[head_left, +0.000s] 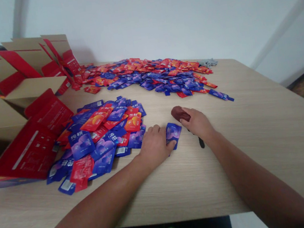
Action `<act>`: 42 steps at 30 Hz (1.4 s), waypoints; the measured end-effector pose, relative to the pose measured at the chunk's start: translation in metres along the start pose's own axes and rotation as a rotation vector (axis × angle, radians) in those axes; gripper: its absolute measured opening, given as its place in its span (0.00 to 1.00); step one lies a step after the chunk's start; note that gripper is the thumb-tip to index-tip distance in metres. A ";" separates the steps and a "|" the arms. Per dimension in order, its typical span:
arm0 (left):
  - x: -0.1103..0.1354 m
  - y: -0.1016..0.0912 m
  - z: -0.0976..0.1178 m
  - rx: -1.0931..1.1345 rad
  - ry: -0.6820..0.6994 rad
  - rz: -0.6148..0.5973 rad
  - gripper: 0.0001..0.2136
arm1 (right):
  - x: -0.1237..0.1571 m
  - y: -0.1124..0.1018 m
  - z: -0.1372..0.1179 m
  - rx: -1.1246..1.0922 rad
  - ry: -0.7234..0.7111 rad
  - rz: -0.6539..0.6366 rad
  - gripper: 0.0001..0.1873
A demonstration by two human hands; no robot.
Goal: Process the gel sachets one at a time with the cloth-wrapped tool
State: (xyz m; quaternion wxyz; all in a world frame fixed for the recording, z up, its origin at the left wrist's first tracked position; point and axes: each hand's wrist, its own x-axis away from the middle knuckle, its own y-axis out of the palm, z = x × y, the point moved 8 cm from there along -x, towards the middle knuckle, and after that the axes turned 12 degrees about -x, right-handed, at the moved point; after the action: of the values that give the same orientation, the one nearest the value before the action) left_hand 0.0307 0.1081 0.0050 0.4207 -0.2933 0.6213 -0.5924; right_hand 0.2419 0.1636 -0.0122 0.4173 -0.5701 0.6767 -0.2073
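Note:
My left hand [155, 143] rests on the table with its fingers curled and its thumb over the lower edge of a small purple-blue pouch [173, 133]. My right hand [197, 122] is closed around a smooth, rounded reddish-brown object [179, 114], whose kind I cannot make out. Beneath the right wrist a short black piece [201, 143] sticks out; whether it belongs to the brown object is hidden. The single pouch lies flat between my two hands. Left of my left hand spreads a loose heap of purple and red pouches [101, 136].
Opened cardboard boxes [35, 87] with red flaps stand at the left. A long pile of red and purple pouches [149, 73] runs along the back of the wooden table [258, 144]. One pouch [220, 95] lies apart at its right end, near a grey crumpled thing [208, 62].

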 end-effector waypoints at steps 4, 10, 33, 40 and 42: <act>-0.003 0.005 -0.003 0.025 -0.008 -0.034 0.22 | -0.001 -0.002 0.004 -0.020 0.022 0.005 0.31; -0.005 0.006 -0.005 0.129 -0.038 -0.104 0.17 | -0.001 -0.004 0.005 -0.066 0.041 0.022 0.31; -0.001 -0.002 0.008 0.044 0.185 -0.045 0.11 | 0.000 -0.015 0.009 -0.239 0.119 0.122 0.28; 0.002 0.001 0.016 0.157 0.269 0.021 0.11 | 0.000 -0.020 0.010 -0.290 0.151 0.168 0.27; 0.002 0.002 0.018 0.167 0.303 0.033 0.09 | 0.000 -0.022 0.012 -0.305 0.165 0.201 0.27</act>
State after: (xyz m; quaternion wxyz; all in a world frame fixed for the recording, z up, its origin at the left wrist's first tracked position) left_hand 0.0456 0.0974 0.0040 0.3548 -0.1546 0.6309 -0.6724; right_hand 0.2651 0.1603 -0.0021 0.2878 -0.5373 0.7857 -0.1058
